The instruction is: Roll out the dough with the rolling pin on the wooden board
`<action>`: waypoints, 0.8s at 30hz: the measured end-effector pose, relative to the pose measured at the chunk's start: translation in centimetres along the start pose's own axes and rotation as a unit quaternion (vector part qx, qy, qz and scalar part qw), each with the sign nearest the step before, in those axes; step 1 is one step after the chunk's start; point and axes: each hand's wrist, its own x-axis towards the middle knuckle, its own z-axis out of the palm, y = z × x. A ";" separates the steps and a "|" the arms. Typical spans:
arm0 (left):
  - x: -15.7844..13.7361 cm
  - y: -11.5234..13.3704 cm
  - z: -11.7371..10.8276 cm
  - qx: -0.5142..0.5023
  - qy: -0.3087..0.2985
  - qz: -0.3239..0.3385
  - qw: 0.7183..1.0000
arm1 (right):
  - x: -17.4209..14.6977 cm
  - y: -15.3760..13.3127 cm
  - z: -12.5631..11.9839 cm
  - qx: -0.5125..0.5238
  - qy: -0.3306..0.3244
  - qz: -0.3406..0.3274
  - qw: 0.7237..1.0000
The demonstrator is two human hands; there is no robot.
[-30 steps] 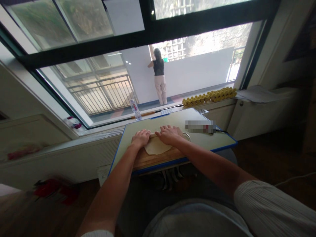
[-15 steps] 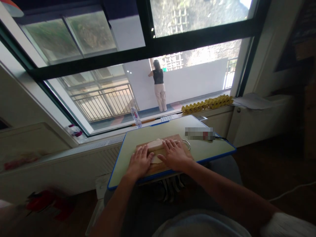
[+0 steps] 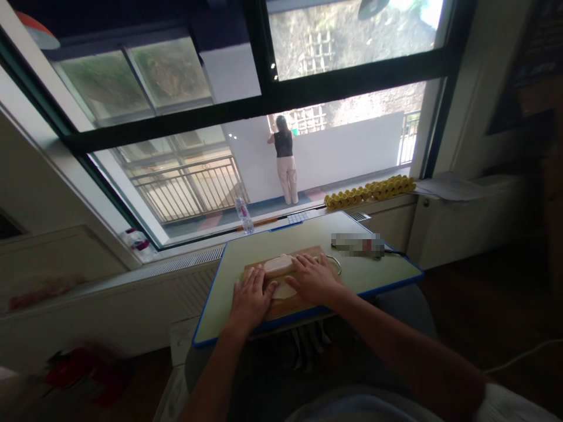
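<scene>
On a small wooden board (image 3: 285, 308) lies a pale rolling pin (image 3: 278, 266), with a flat sheet of dough (image 3: 284, 289) on its near side. My left hand (image 3: 253, 296) covers the pin's left end, its thumb reaching inward over the board. At the other end my right hand (image 3: 314, 278) presses down, fingers laid over the pin and thumb pointing left. Both palms hide the pin's ends, so the grip underneath shows only in part. A metal loop handle (image 3: 337, 265) sticks out at the board's right side.
The board rests on a pale folding table (image 3: 211, 310) with blue edging. A blurred-out object (image 3: 358, 245) lies at its right. Along the windowsill stand a plastic bottle (image 3: 244, 217) and yellow egg trays (image 3: 369, 192). Outside, a person (image 3: 285, 158) stands facing away.
The whole view has shifted slightly downward. Both hands stay over the rolling pin on the board, with hardly any visible change in their position.
</scene>
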 end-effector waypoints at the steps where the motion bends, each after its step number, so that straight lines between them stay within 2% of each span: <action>1: 0.3 -0.1 0.0 -0.004 0.007 0.004 1.000 | 0.7 0.0 -0.3 -0.004 0.000 -0.003 1.000; 4: 1.3 -0.5 -0.1 -0.021 0.018 0.023 0.999 | 2.9 0.3 -0.8 -0.024 0.002 -0.004 1.000; 7: 3.6 -1.1 -0.5 -0.038 0.032 0.021 0.999 | 4.7 0.7 -0.8 -0.049 -0.006 0.015 0.999; 10: 7.2 -1.5 -0.9 -0.064 0.049 -0.024 0.996 | 6.1 1.0 -0.4 -0.061 -0.027 0.020 0.998; 15: 12.1 -2.1 -0.6 -0.068 0.030 -0.089 0.993 | 8.0 1.5 -0.2 -0.057 -0.052 0.045 0.996; 19: 13.1 -2.2 0.1 -0.052 0.003 -0.115 0.992 | 9.6 2.2 0.2 -0.046 -0.077 0.086 0.992; 24: 12.5 -2.0 0.7 -0.032 -0.028 -0.090 0.995 | 9.5 2.7 0.9 -0.034 -0.099 0.113 0.988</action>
